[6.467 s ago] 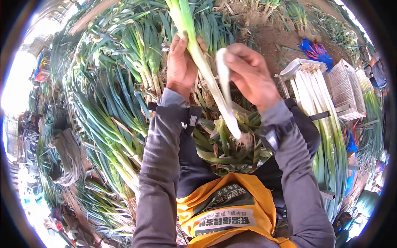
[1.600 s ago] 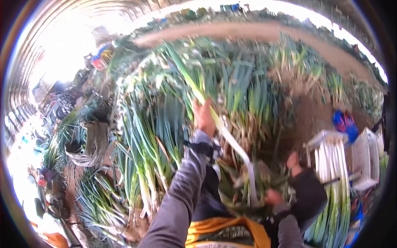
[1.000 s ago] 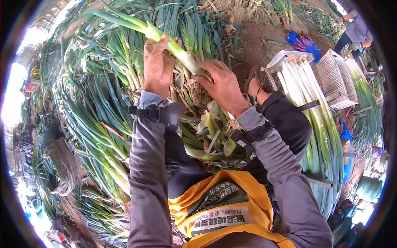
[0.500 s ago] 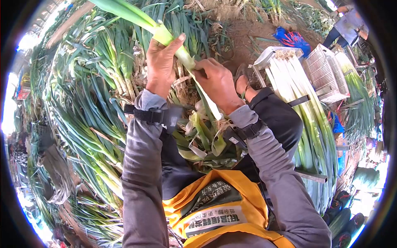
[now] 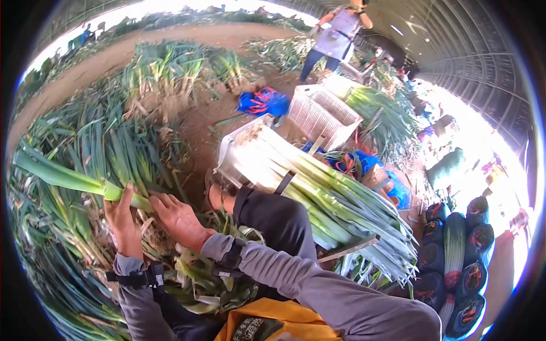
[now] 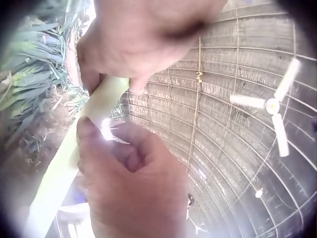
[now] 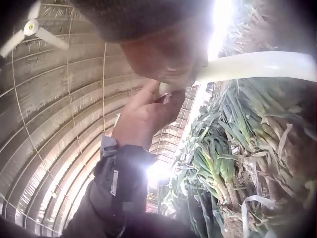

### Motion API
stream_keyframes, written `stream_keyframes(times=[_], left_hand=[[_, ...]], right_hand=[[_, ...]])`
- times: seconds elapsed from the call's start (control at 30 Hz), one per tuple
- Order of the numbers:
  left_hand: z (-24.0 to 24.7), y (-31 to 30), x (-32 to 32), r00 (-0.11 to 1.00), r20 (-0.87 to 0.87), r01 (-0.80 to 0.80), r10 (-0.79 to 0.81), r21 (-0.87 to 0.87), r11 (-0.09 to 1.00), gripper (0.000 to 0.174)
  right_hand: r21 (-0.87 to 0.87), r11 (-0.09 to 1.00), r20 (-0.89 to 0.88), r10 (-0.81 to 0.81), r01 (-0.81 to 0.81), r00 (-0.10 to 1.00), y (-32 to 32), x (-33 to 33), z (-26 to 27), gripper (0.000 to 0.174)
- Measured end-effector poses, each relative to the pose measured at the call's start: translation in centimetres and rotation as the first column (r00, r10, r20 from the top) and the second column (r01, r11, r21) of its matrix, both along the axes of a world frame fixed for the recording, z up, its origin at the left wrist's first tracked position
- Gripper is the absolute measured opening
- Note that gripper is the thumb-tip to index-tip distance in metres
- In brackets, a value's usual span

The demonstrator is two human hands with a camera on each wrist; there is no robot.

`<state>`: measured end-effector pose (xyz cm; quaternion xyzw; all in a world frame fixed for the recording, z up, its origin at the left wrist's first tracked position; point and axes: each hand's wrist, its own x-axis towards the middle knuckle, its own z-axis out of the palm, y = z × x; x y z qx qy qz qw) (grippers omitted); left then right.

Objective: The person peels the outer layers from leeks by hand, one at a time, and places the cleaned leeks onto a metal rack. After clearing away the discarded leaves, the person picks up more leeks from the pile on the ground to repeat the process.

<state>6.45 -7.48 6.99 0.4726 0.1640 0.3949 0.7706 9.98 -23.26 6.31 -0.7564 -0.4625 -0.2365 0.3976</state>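
A leek (image 5: 74, 176) is held out slantwise in front of me, its green leaves pointing left. My left hand (image 5: 124, 230) grips it just below where the leaves spread. Close beside it, my right hand (image 5: 181, 223) pinches the stalk lower down, fingers curled over it. In the left wrist view the right hand (image 6: 133, 193) has its thumb against the pale stalk (image 6: 54, 173), and the left hand (image 6: 148, 39) is above. The smooth white shank (image 7: 262, 66) runs out past the right hand (image 7: 163, 59) in the right wrist view. The root end is hidden in the head view.
Trimmed leeks (image 5: 318, 199) lie strapped in a metal-framed rack (image 5: 227, 150) by my right knee. Behind it are a white crate (image 5: 310, 116) and a blue bundle (image 5: 264, 102). Untrimmed leeks (image 5: 114, 142) stand heaped at left, peeled leaves (image 5: 199, 284) below. A person (image 5: 338, 34) stands behind.
Earlier, the right hand pulled a pale strip off a leek, then dropped low near the lap. Now both hands are together on a leek, and the head view has swung right.
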Motion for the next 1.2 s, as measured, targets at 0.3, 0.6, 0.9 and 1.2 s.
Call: stream_keyframes(times=[0.3, 0.6, 0.9, 1.2], left_hand=[[-2.2, 0.4, -2.7, 0.944, -0.08, 0.042, 0.32, 0.991, 0.125, 0.041], [1.3, 1.6, -2.1, 0.973, 0.193, -0.126, 0.13, -0.034, 0.991, 0.043], [1.7, 8.3, -5.0, 0.895, 0.197, -0.407, 0.399, -0.002, 0.913, 0.039], [0.4, 14.3, -8.2, 0.825, 0.267, -0.512, 0.497, -0.017, 0.859, 0.045]], right_hand=[[-0.256, 0.958, 0.318, -0.045, 0.132, 0.947, -1.1, 0.5, -0.9, 0.026], [-0.176, 0.869, -0.119, 0.448, -0.462, 0.886, -1.9, -3.1, 1.3, 0.022], [0.294, 0.8, -0.624, 0.576, -0.523, 0.528, -8.0, -5.6, 5.5, 0.017], [-0.566, 0.456, -0.621, 0.311, -0.686, 0.72, -14.7, -7.3, -20.4, 0.033]])
